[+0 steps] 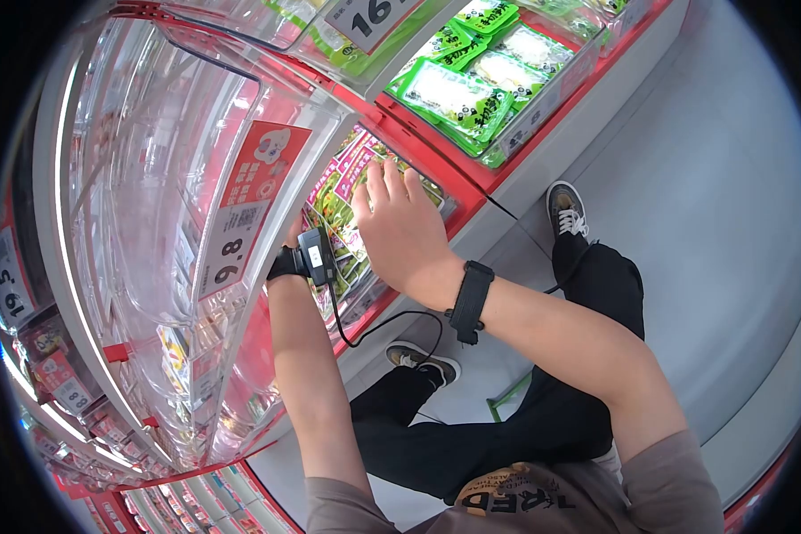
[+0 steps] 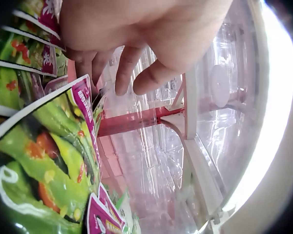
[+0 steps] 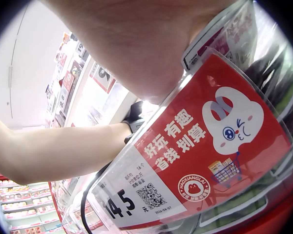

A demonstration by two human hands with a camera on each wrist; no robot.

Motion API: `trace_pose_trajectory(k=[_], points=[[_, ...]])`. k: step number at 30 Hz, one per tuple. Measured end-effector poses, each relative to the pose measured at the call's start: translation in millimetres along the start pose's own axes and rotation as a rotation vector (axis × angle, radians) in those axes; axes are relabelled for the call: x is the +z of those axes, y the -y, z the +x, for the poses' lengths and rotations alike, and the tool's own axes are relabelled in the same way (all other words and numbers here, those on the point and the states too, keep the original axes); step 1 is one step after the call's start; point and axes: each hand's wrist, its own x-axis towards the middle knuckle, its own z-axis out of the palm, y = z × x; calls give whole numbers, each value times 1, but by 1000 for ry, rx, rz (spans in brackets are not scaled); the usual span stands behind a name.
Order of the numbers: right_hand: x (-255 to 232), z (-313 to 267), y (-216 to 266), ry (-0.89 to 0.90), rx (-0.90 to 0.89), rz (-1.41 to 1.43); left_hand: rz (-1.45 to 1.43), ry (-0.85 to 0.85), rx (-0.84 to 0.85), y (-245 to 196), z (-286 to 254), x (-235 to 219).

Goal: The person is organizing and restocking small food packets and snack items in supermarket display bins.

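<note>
My right hand (image 1: 400,222) lies over the green and pink snack packets (image 1: 358,169) in a shelf bin, its fingers stretched across them in the head view. In the right wrist view the palm (image 3: 136,48) is above the bin's price label (image 3: 219,131), with the fingers hidden. My left hand (image 2: 141,39) reaches in at the bin's other side, fingers spread and loosely bent beside the standing packets (image 2: 49,156). Nothing shows between those fingers. In the head view the clear bin front with a price card (image 1: 249,205) hides most of the left hand.
Green and white packets (image 1: 472,89) fill the neighbouring bin. Clear plastic bins (image 1: 169,178) with price cards rise in tiers on the left. A black cable (image 1: 392,313) hangs from the left wrist camera. The grey floor (image 1: 703,178) lies to the right.
</note>
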Motion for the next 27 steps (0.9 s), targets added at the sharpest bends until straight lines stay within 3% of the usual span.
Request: trace_pose_trajectory(k=[12, 27], points=[[1, 0, 0, -29, -10, 18, -313, 67, -156, 7, 1, 17], [-1, 0, -1, -8, -5, 20, -427, 96, -238, 12, 5, 13]])
